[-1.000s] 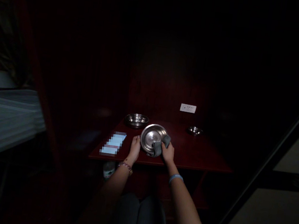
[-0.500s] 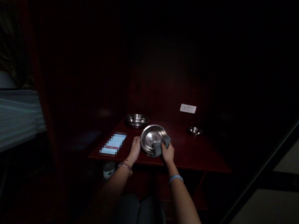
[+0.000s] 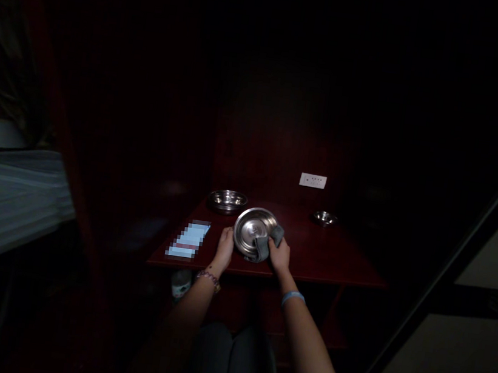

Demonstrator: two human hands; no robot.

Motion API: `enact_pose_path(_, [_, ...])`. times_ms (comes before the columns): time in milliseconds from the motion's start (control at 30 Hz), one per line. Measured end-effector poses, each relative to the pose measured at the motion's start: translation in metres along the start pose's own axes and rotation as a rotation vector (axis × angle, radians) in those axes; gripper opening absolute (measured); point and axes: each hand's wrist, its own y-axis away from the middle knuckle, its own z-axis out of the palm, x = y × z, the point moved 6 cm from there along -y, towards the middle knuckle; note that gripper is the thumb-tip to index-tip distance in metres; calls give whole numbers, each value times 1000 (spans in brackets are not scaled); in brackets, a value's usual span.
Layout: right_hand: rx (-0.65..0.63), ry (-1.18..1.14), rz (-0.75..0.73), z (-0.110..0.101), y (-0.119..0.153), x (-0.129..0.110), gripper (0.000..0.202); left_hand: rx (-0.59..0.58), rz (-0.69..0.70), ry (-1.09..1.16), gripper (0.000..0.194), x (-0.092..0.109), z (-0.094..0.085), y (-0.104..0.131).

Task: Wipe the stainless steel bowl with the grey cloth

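Metal bowl [image 3: 248, 226] tilted above bench [image 3: 313, 253], near its front edge — left hand [image 3: 225, 247] clamped on bowl's left rim, right hand [image 3: 279, 253] gripping gray cloth [image 3: 261, 248] against its right side — bowl stack [image 3: 227, 201] at back-left corner.

Shiny, smooth metal bowl [image 3: 250, 229]; matt grey cloth [image 3: 261, 248]; dark red desktop [image 3: 309, 249], possibly wood.

One cloth [image 3: 261, 248], one socket [image 3: 313, 181] — one bowl stack [image 3: 226, 208], two loose bowls [image 3: 248, 228].
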Motion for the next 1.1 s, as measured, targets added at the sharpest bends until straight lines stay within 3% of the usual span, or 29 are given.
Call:
enact_pose_path(400, [10,11,12,-1,1,-1,32,23,-53,54,15,-4,0,1])
enact_pose_path(667, [21,27,15,-2,1,0,32,-8,24,50,21,7,2,4])
enact_pose_path(1100, [14,6,7,0,0,2,32,-41,28,48,29,7,3,3])
